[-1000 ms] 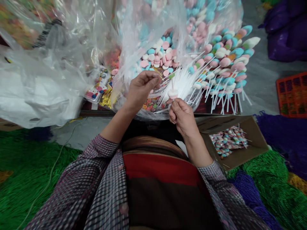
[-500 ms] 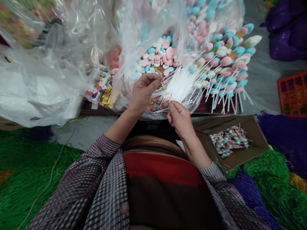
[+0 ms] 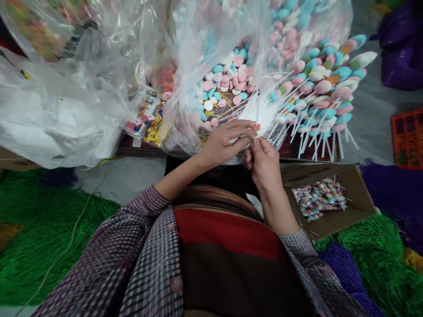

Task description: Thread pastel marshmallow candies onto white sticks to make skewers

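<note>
In front of my body, my right hand (image 3: 265,160) pinches a thin white stick, which is mostly hidden by the fingers. My left hand (image 3: 224,143) reaches across to meet it, its thumb and fingers closed around the stick's upper end. A small red-pink gummy candy (image 3: 256,127) shows at the left fingertips. Behind the hands lies a loose bundle of white sticks (image 3: 256,108). Pink, blue and white marshmallow candies (image 3: 228,81) spill inside an opened clear plastic bag (image 3: 180,88) just beyond.
Finished candy skewers (image 3: 322,88) are stacked at the table's right. Below them stands a cardboard box (image 3: 358,207) of wrapped candy sticks. White plastic bags (image 3: 56,114) cover the left side. An orange crate (image 3: 406,138) and green fringe material (image 3: 49,237) lie on the floor.
My left hand has moved right and down from above the bag to the stick's end, bringing the small red gummy candy. The candies on the stick are now hidden by my fingers.
</note>
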Demonstrator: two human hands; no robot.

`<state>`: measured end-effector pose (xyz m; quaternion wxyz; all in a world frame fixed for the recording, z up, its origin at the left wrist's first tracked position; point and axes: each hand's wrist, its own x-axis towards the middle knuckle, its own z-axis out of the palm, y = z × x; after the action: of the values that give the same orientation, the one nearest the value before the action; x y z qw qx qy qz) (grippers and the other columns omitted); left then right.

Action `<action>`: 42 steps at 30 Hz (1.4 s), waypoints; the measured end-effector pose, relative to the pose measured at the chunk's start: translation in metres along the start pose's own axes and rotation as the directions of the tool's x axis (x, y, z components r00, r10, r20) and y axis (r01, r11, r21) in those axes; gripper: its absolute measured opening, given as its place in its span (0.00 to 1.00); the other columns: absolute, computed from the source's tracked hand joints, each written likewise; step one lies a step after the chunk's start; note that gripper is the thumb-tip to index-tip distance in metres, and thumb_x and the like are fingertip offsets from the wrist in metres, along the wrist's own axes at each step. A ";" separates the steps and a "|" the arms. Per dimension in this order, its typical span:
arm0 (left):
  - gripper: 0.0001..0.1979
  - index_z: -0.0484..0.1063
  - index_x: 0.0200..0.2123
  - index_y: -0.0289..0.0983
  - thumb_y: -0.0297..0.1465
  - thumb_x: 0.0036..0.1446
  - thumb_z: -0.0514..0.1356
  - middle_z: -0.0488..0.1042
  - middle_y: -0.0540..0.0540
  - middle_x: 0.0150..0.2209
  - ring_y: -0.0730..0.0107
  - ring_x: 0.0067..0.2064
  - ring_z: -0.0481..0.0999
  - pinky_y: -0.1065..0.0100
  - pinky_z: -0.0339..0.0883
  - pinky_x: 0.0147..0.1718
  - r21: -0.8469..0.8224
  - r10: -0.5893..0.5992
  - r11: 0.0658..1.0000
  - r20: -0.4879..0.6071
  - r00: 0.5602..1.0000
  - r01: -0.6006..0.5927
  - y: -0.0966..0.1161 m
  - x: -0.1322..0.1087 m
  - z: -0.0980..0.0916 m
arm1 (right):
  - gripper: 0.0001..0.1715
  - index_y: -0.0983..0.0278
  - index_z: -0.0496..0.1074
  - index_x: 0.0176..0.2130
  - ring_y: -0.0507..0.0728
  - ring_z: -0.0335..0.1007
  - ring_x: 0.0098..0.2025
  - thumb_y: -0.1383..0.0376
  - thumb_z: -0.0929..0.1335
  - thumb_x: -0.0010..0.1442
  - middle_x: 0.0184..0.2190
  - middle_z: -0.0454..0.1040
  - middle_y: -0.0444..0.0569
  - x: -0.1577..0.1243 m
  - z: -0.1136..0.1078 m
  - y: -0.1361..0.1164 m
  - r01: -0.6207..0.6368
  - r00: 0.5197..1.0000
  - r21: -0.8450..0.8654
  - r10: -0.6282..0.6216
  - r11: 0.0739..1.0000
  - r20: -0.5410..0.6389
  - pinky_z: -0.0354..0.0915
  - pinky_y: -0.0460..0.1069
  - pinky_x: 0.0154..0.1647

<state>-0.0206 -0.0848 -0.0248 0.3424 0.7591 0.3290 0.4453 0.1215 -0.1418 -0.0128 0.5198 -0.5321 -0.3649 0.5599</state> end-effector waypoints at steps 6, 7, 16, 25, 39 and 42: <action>0.07 0.80 0.43 0.43 0.31 0.66 0.61 0.82 0.45 0.40 0.60 0.50 0.81 0.58 0.72 0.54 0.310 -0.203 0.927 -0.058 0.977 0.211 -0.037 0.018 -0.050 | 0.24 0.58 0.68 0.38 0.46 0.49 0.17 0.42 0.72 0.61 0.18 0.58 0.33 -0.001 -0.005 -0.011 0.020 0.999 0.050 -0.021 0.999 0.027 0.50 0.44 0.18; 0.05 0.80 0.41 0.42 0.31 0.64 0.63 0.81 0.44 0.39 0.57 0.50 0.80 0.56 0.71 0.55 0.394 -0.231 0.892 -0.024 0.973 0.222 -0.044 0.018 -0.055 | 0.24 0.58 0.69 0.37 0.46 0.49 0.17 0.42 0.73 0.61 0.17 0.58 0.33 -0.001 -0.004 -0.011 0.012 0.999 0.061 -0.014 0.998 0.029 0.49 0.44 0.18; 0.01 0.76 0.36 0.40 0.29 0.59 0.65 0.80 0.43 0.39 0.53 0.50 0.78 0.53 0.69 0.54 0.535 -0.282 0.815 0.033 0.959 0.222 -0.058 0.011 -0.058 | 0.25 0.58 0.71 0.37 0.46 0.50 0.16 0.41 0.72 0.60 0.17 0.60 0.33 -0.004 0.000 0.000 -0.017 0.999 0.023 0.015 1.000 0.048 0.49 0.44 0.18; 0.06 0.77 0.41 0.40 0.33 0.60 0.65 0.77 0.51 0.32 0.69 0.34 0.75 0.64 0.68 0.37 0.148 -0.355 0.920 -0.082 0.931 0.364 -0.058 0.021 -0.095 | 0.27 0.60 0.73 0.37 0.45 0.48 0.15 0.41 0.73 0.59 0.16 0.61 0.33 -0.003 0.003 0.002 -0.040 0.997 0.001 0.040 0.999 0.058 0.45 0.43 0.17; 0.06 0.78 0.35 0.37 0.30 0.59 0.60 0.79 0.38 0.39 0.45 0.51 0.77 0.39 0.63 0.60 0.715 -0.325 0.695 0.222 0.919 0.073 -0.040 0.012 -0.085 | 0.27 0.61 0.75 0.35 0.45 0.48 0.17 0.40 0.73 0.58 0.17 0.62 0.35 0.000 0.004 0.002 -0.024 0.999 -0.078 0.027 0.997 0.039 0.45 0.44 0.18; 0.04 0.77 0.32 0.39 0.29 0.57 0.61 0.78 0.44 0.32 0.54 0.44 0.79 0.48 0.70 0.55 0.576 -0.329 0.793 0.133 0.935 0.197 -0.034 0.015 -0.090 | 0.24 0.62 0.76 0.33 0.46 0.51 0.20 0.44 0.76 0.55 0.19 0.65 0.37 0.011 0.009 -0.003 0.002 1.000 -0.132 -0.002 0.991 0.002 0.46 0.44 0.19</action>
<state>-0.1025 -0.0331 -0.0128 0.2021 0.8174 0.5053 0.1889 0.1146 -0.1295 -0.0108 0.4837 -0.5646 -0.4019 0.5346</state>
